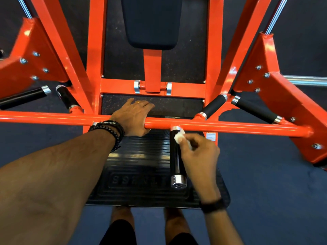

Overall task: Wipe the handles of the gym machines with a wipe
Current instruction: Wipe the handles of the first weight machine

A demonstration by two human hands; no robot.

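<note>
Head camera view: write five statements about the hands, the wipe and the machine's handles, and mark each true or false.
1. The right hand pinches a white wipe against the near black handle. True.
2. The wipe sits at the handle's free end, by the chrome cap. False: it is at the top end, close to the orange crossbar.
3. The left hand rests over the orange crossbar. True.
4. The left hand holds a second wipe. False: no wipe shows in it.
5. The near handle points away from the person, toward the seat pad. False: it points back toward the person, above the black footplate.
</note>
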